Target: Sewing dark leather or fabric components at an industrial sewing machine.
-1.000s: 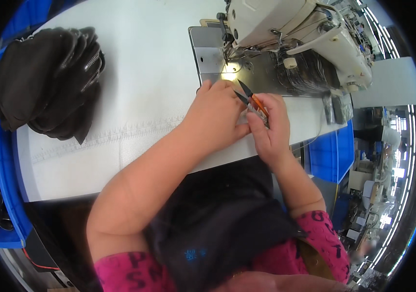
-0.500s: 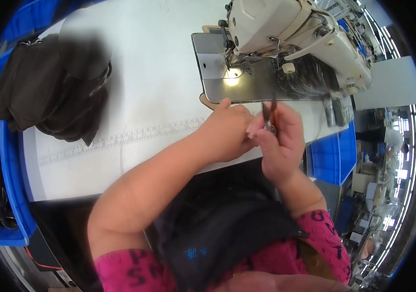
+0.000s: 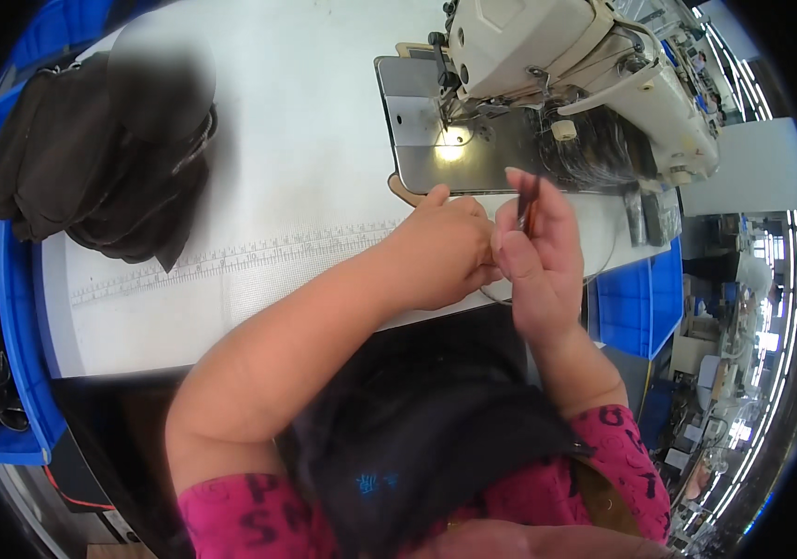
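My left hand [image 3: 449,247] is over the table's front edge, fingers curled, its fingertips meeting those of my right hand. What the left fingers pinch, if anything, is hidden. My right hand [image 3: 547,265] is closed around small thread snips [image 3: 529,200], whose dark blades point up and away from me. Just beyond both hands stands a white sewing machine [image 3: 533,47]. Its metal bed plate [image 3: 417,126] is lit by a small lamp beside the needle. A thin pale strand [image 3: 613,250] curves to the right of my right hand.
Dark cloth pieces [image 3: 63,177] are heaped on the table's left. A printed ruler scale [image 3: 231,261] runs along the white tabletop [image 3: 296,112]. Blue bins stand at the left [image 3: 21,326] and right [image 3: 626,307]; the left one holds dark items. Shiny dark wrapping [image 3: 594,144] lies under the machine's arm.
My right hand has turned, bringing the snips more upright and slightly to the right. The left hand stays nearly in place. The view has shifted a little.
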{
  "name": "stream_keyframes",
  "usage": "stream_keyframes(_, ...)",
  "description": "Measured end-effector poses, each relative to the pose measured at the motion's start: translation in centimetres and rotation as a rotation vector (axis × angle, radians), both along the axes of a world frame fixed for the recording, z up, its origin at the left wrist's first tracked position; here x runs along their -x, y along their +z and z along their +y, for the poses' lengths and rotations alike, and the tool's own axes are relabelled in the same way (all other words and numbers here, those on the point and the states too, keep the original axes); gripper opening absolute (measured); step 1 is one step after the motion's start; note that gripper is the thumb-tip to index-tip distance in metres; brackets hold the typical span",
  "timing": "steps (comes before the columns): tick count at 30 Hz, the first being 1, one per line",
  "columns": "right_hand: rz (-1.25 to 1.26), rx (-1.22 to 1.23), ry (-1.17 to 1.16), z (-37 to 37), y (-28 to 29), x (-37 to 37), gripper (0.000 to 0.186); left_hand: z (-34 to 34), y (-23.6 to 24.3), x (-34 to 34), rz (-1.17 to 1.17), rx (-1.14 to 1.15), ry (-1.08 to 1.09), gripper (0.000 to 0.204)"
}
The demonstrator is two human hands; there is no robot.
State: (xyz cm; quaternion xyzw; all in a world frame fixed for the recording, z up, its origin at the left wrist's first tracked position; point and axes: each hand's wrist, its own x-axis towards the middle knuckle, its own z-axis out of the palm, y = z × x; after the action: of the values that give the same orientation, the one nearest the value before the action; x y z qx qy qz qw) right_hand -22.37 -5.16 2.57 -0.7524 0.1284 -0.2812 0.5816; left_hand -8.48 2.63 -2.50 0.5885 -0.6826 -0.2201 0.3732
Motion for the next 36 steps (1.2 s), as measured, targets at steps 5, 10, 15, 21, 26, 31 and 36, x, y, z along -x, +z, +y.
stream_keyframes(5, 0.287, 0.372, -0.143, -3.9, -0.4, -0.3, 0.036, -0.3, -0.4, -1.0, -0.059, 0.135, 0.097, 0.027)
stream_keyframes(10, 0.462, 0.717, -0.243, -7.7, -1.8, -2.5, 0.033, -1.0, -1.3, -1.2, -0.246, 0.171, 0.603, 0.059)
stream_keyframes(15, 0.610, 0.977, -0.331, -8.7, -1.8, -4.9, 0.034, -0.8, -2.0, -1.5, -0.419, 0.048, 0.580, 0.062)
stream_keyframes(21, 0.673, 1.007, -0.345, -8.3, -2.0, -6.0, 0.034, -0.2, -0.9, -1.3, -0.541, -0.017, 0.580, 0.057)
stream_keyframes(26, 0.618, 0.975, -0.340, -8.8, -2.3, -6.0, 0.035, -0.1, -0.9, -1.2, -0.520, 0.007, 0.585, 0.054)
stream_keyframes(31, 0.600, 0.968, -0.338, -9.0, -2.6, -6.1, 0.033, 0.0, -0.9, -1.2, -0.513, 0.017, 0.584, 0.053)
stream_keyframes(36, 0.569, 0.952, -0.334, -8.9, -2.6, -5.9, 0.033, 0.0, -0.9, -1.3, -0.511, 0.036, 0.582, 0.052)
